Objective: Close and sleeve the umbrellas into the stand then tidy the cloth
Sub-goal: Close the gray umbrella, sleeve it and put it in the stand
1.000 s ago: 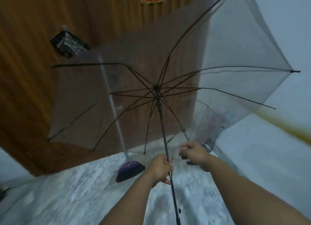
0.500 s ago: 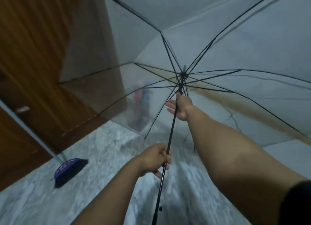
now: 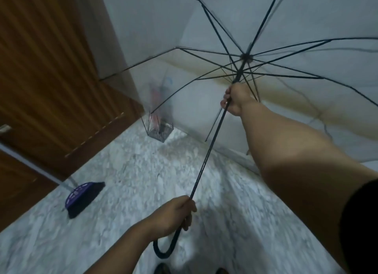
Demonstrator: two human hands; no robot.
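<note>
Umbrella [image 3: 214, 138] canopy cut off by top & right edges; far ribs smeared w/ motion blur. Stand [image 3: 160, 128], left of the shaft, seen thru the film, contents too hazy to tell. Below the crook handle, two dark shapes clipped by bottom edge, unidentifiable.

home entryway | wooden door [image 3: 51, 69] | marble floor [image 3: 143, 181] | umbrella stand [image 3: 160, 128]

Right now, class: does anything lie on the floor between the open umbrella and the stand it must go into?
Nothing visible does. The floor toward the stand in the corner is bare; the purple brush head lies off to the left. The umbrella itself is not yet closed.
</note>
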